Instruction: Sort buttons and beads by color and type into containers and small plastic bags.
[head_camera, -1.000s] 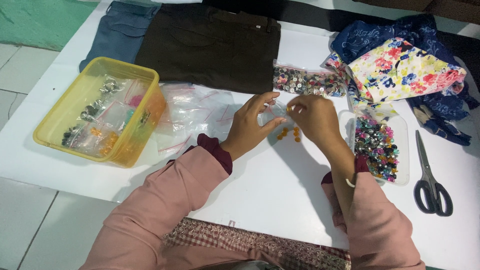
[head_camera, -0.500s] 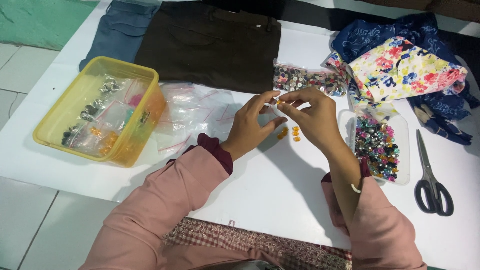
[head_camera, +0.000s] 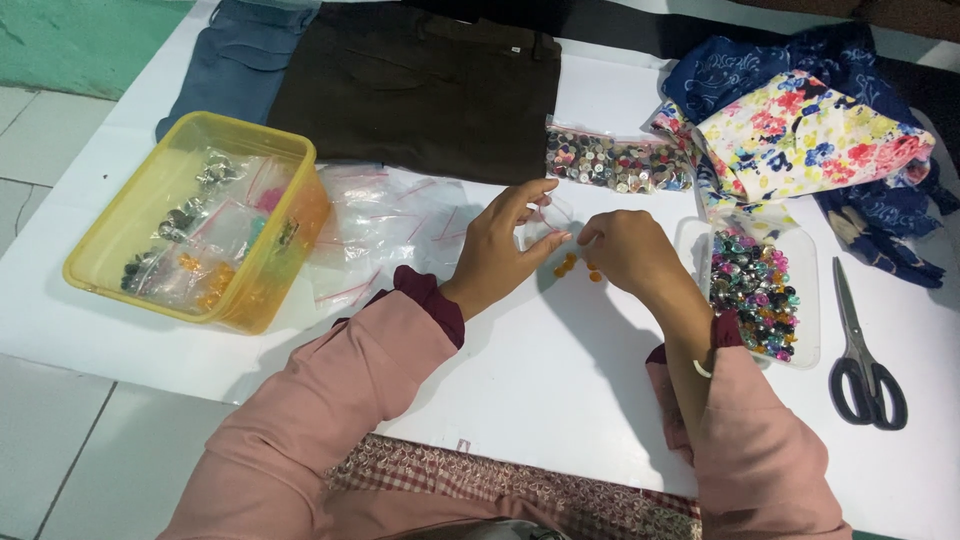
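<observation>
The left hand (head_camera: 505, 245) is pinching a small clear bag (head_camera: 548, 222) at its mouth, and the right hand (head_camera: 625, 250) is closing its fingertips on the bag's other edge. Just below both grips, orange buttons (head_camera: 572, 267) are lying on the white tabletop (head_camera: 520, 370). Beyond, a button-filled bag (head_camera: 615, 165) is resting against brown trousers (head_camera: 420, 85).

Bright, even overhead light, soft shadows, sharp focus, no glare.

Small clear plastic bag (head_camera: 548, 222) pinched upright above white table — orange buttons (head_camera: 572, 266) lie beneath.
</observation>
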